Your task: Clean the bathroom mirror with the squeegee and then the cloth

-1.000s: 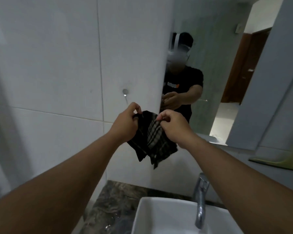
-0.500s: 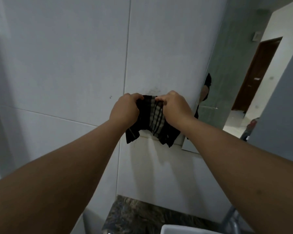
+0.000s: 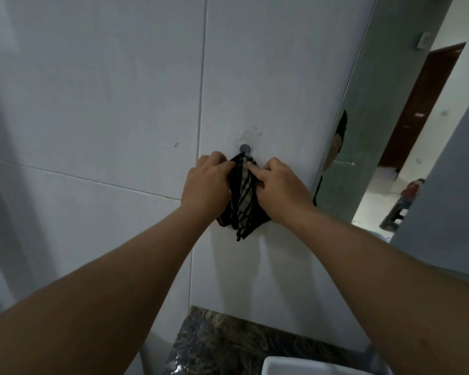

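Both my left hand point(image 3: 206, 185) & right hand point(image 3: 282, 189) pinching cloth point(image 3: 243, 201) at wall hook point(image 3: 245, 148); risk: slips off if loop misses peg on release.

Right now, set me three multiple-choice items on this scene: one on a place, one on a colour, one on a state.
1. Where is the cloth?
A. in the sink
B. at the wall hook
C. on the counter

2. What colour is the cloth?
A. black with pale stripes
B. plain yellow
C. red

3. How do the hands stand?
A. both hanging free
B. only the right hand touches the cloth
C. left hand and right hand both hold the cloth

Answers:
1 B: its top corner sits just under the round hook on the tiled wall.
2 A: dark fabric with light stripes shows between the hands.
3 C: fingers of both hands pinch the cloth's upper edges.
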